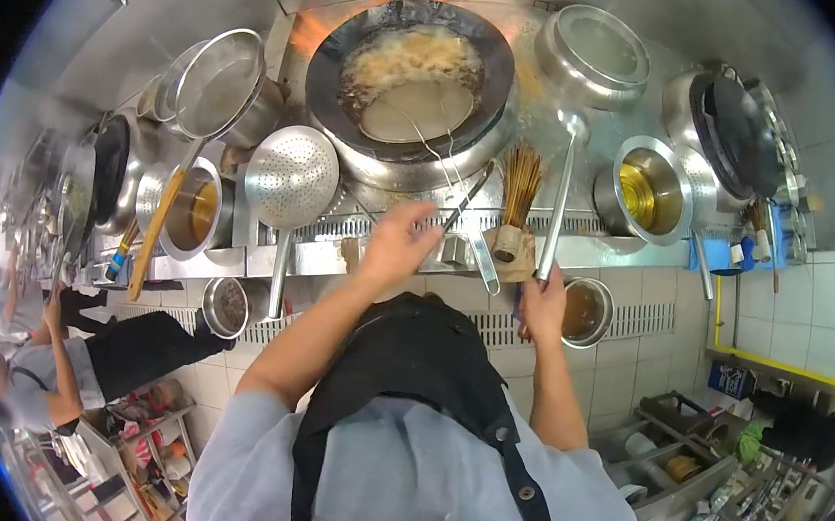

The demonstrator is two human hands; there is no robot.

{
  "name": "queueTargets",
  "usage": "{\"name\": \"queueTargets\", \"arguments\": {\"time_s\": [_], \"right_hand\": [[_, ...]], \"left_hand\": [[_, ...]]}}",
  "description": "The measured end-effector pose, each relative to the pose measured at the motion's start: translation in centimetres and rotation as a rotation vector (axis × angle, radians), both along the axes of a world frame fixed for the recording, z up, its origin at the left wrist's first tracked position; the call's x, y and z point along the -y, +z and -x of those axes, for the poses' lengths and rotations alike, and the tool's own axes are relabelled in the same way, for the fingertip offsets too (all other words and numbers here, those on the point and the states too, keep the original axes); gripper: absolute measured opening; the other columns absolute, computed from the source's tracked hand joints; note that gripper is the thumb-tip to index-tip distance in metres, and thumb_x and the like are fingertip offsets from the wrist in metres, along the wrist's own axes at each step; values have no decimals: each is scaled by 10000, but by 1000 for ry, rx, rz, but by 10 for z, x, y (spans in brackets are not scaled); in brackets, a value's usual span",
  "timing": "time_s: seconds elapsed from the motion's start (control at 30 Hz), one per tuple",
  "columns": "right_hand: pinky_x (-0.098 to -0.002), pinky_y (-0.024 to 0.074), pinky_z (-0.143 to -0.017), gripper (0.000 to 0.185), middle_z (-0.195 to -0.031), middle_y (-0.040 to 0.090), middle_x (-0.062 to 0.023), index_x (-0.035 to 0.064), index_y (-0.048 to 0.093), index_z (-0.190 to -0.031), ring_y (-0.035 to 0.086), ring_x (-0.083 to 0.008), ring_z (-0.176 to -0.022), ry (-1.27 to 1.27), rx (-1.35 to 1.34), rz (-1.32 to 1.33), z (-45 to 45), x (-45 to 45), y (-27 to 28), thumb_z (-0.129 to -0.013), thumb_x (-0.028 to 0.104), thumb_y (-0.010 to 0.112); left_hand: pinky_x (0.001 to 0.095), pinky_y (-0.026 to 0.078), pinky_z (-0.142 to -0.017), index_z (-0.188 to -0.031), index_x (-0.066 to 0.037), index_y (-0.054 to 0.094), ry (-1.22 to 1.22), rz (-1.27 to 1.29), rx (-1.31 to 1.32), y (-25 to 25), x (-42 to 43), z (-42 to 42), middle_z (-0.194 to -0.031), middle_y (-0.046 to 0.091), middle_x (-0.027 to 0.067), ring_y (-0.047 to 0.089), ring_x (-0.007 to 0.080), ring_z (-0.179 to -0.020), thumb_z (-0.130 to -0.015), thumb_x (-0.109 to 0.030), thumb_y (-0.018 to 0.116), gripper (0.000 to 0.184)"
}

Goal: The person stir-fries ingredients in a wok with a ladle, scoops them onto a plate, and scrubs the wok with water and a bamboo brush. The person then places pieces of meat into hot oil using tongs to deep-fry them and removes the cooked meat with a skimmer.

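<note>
My right hand point(545, 308) is closed round the lower handle of a long metal ladle point(558, 199), whose bowl points up toward the back. My left hand point(401, 241) is over the front edge of the stove, its fingers partly spread, close to a dark thin rod point(468, 196). Food bubbles in a large black wok point(327, 76), where a round wire strainer point(419, 110) rests at the near side, its handle reaching toward me. Between my hands stands a bamboo brush point(521, 185). A perforated metal skimmer point(292, 177) lies left of my left hand.
Flames point(309, 31) show behind the wok. Pots of oil stand at right point(643, 187) and left point(193, 211). Near the front edge are a pot of brown liquid point(585, 313) and a smaller pot point(227, 307). Another person point(54, 376) works at far left.
</note>
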State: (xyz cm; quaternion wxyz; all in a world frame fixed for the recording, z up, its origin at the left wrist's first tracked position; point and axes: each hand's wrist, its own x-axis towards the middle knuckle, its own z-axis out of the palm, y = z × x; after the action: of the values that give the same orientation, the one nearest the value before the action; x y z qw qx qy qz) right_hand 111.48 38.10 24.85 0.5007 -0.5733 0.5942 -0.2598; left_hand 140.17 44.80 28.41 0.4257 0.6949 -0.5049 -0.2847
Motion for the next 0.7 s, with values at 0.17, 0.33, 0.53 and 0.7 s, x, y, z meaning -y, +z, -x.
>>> {"name": "queueTargets", "arguments": {"time_s": [0.17, 0.33, 0.53, 0.7], "right_hand": [[-280, 425, -443, 523, -634, 554, -4, 66, 472, -1474, 514, -97, -481, 216, 232, 39, -31, 61, 53, -974, 140, 604], [-317, 447, -454, 596, -699, 584, -29, 57, 421, -1530, 538, -125, -493, 440, 198, -65, -126, 136, 65, -963, 135, 587], [-347, 476, -478, 680, -716, 592, -58, 32, 365, -1564, 562, -152, -516, 473, 113, 49, -148, 117, 75, -940, 145, 610], [-362, 540, -624, 674, -863, 697, -122, 52, 402, -1553, 655, -204, -635, 564, -45, 112, -144, 128, 74, -934, 197, 628]], "left_hand": [[451, 486, -964, -1128, -36, 697, 146, 338, 654, 20, 30, -63, -1130, 685, 142, 623, 336, -1087, -866, -191, 745, 308], [424, 500, -860, -981, -101, 710, 63, 272, 865, 18, 51, -81, -958, 670, 59, 629, 292, -968, -869, -190, 737, 146], [414, 501, -821, -918, -116, 704, 47, 237, 887, 9, 55, -92, -917, 658, 51, 625, 271, -928, -868, -234, 723, 130], [430, 496, -839, -933, -109, 704, 29, 204, 890, 5, 56, -92, -936, 670, 63, 631, 279, -954, -877, -241, 710, 144]]}}
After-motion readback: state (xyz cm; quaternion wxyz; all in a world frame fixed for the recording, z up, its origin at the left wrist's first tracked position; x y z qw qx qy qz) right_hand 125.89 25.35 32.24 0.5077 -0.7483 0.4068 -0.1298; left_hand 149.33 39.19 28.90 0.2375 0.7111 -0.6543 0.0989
